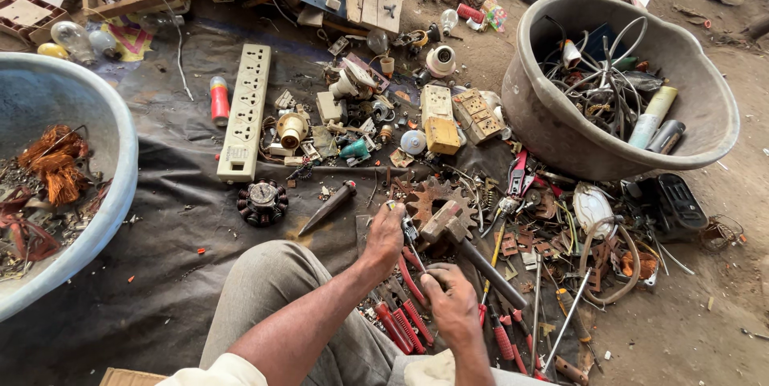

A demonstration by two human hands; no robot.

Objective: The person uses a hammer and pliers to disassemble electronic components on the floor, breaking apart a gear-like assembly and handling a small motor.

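Two big tubs flanking the scene. At left, pale blue plastic tub, holding bundles of copper winding wire and dark metal scraps. At right, grey tub, tilted a little, holding tangled wires, a white tube and a couple of dark cylinders. Between them, black sheet spread over the dirt floor, strewn with parts. On the sheet, white power strip lying lengthwise, a red cylinder just beside it; near its lower end, round motor stator. Further right, yellowed switch boxes and small sockets. In the middle, rusty gear with a hammer lying across it, head on the gear. Low in the middle, red-handled pliers among other red-handled tools.

Left hand, grip clamped on the upper end of a small metal tool, just beside the gear. Right hand, fingers curled together around the lower end of the same tool, close above the pliers; exact hold hidden by the knuckles.
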